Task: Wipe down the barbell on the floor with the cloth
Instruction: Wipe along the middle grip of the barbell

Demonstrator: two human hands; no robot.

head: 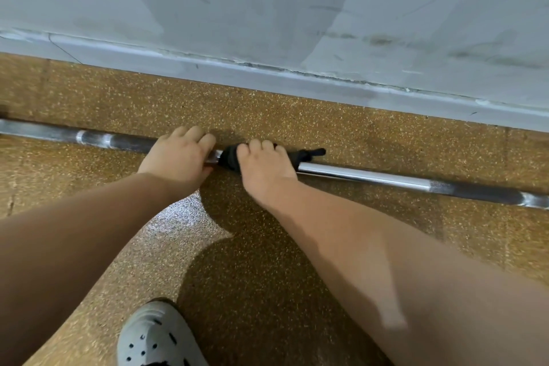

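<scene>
The barbell lies on the floor beside the wall. My left hand curls its fingers round the bare shaft to steady it, and my right hand clasps the black cloth wrapped about the bar. I'd squeeze firmly and slide along, twisting to reach the underside.

- The barbell lies on the speckled floor, parallel to the grey wall at the far side.
- The left hand grips the bare shaft.
- The right hand, just beside it on the right, grips the black cloth wrapped around the shaft.
- A grey perforated shoe stands at the near edge.
</scene>
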